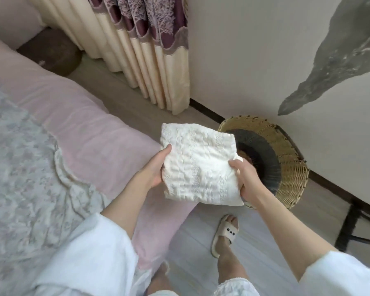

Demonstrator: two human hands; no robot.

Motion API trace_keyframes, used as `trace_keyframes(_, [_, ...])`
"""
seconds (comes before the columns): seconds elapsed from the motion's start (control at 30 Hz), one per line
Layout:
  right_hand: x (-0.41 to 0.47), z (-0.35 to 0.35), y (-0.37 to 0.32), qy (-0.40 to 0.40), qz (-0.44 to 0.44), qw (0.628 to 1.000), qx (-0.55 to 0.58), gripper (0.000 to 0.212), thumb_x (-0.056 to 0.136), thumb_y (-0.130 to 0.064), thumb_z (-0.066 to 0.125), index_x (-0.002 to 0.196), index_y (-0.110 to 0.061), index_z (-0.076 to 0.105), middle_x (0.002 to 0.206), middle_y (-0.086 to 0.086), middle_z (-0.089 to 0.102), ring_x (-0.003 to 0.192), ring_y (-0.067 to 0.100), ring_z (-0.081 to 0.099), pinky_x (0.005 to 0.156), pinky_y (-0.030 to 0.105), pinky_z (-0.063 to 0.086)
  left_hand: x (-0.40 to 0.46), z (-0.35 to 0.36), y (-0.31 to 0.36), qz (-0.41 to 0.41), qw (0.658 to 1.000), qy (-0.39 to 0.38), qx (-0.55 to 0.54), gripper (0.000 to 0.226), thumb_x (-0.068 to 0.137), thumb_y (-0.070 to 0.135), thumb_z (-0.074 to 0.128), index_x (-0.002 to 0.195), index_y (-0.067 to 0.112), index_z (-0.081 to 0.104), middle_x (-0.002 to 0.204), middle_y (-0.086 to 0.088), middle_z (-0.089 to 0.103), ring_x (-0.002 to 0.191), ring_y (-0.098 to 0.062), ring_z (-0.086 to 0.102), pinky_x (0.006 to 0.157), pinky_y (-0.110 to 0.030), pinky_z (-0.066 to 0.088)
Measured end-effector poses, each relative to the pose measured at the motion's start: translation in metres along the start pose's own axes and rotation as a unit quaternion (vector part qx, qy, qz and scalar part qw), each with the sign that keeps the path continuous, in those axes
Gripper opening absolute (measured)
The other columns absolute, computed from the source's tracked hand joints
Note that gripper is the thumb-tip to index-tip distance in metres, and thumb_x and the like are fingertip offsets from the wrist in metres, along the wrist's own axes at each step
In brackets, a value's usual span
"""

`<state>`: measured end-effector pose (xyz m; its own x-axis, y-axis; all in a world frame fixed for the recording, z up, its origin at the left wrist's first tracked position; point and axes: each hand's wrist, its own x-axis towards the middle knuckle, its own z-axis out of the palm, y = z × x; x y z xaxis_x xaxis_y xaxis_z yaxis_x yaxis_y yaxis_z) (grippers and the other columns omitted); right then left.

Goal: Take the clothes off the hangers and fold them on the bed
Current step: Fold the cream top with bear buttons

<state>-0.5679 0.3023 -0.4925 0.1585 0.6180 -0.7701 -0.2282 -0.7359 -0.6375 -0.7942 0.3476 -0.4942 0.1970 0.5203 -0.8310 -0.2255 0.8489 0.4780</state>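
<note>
A folded white garment (pixel 198 163) with an embroidered texture is held in the air between the bed corner and a basket. My left hand (pixel 156 167) grips its left edge, thumb on top. My right hand (pixel 246 178) grips its right edge from the other side. The bed (pixel 90 133) with a pink sheet lies at the left, with a pale floral cover (pixel 19 167) spread over it. No hangers are in view.
A round wicker basket (pixel 286 159) with a dark inside stands on the floor by the wall, just right of the garment. Cream and purple curtains (pixel 150 50) hang at the back. A brown cushion (pixel 51 50) lies beyond the bed. Black frame legs (pixel 348 227) stand at right.
</note>
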Motion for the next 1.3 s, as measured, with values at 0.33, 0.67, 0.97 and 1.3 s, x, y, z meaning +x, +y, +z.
trace_keyframes(0.33, [0.133, -0.176, 0.016, 0.112, -0.058, 0.992, 0.013, 0.029, 0.097, -0.014, 0.047, 0.126, -0.018, 0.044, 0.115, 0.003, 0.057, 0.095, 0.014, 0.059, 0.066, 0.026, 0.049, 0.195, 0.187, -0.043, 0.019, 0.989, 0.012, 0.147, 0.054, 0.094, 0.049, 0.048, 0.136, 0.015, 0.048, 0.128, -0.005, 0.06, 0.113, -0.024, 0.059, 0.101, -0.043, 0.045])
trace_keyframes(0.67, [0.347, -0.213, 0.16, 0.157, 0.008, 0.988, 0.006, 0.036, 0.094, -0.009, 0.045, 0.13, -0.009, 0.047, 0.117, 0.008, 0.058, 0.098, 0.022, 0.057, 0.083, 0.035, 0.049, 0.439, 0.182, -0.16, -0.025, 0.936, 0.183, 0.301, 0.057, 0.098, 0.04, 0.037, 0.138, 0.0, 0.04, 0.137, -0.015, 0.048, 0.123, -0.035, 0.047, 0.107, -0.04, 0.037])
trace_keyframes(0.97, [0.464, -0.213, 0.245, 0.231, -0.105, 0.841, -0.478, 0.056, 0.088, -0.018, 0.04, 0.142, -0.007, 0.035, 0.141, 0.022, 0.037, 0.126, 0.039, 0.039, 0.104, 0.048, 0.036, 0.538, 0.136, -0.213, 0.218, 0.664, 0.2, 0.687, 0.05, 0.097, 0.02, 0.038, 0.145, 0.008, 0.029, 0.143, -0.018, 0.035, 0.128, -0.035, 0.034, 0.099, -0.045, 0.035])
trace_keyframes(1.3, [0.542, -0.223, 0.272, -0.065, -0.145, 0.708, -0.688, 0.116, 0.073, -0.07, 0.057, 0.136, -0.036, -0.035, 0.135, 0.003, -0.05, 0.128, 0.024, -0.043, 0.111, 0.049, -0.015, 0.608, 0.111, -0.232, 0.217, 0.306, -0.11, 0.92, 0.127, 0.061, 0.082, 0.056, 0.135, 0.035, -0.036, 0.144, 0.0, -0.039, 0.14, -0.029, -0.029, 0.114, -0.054, -0.005])
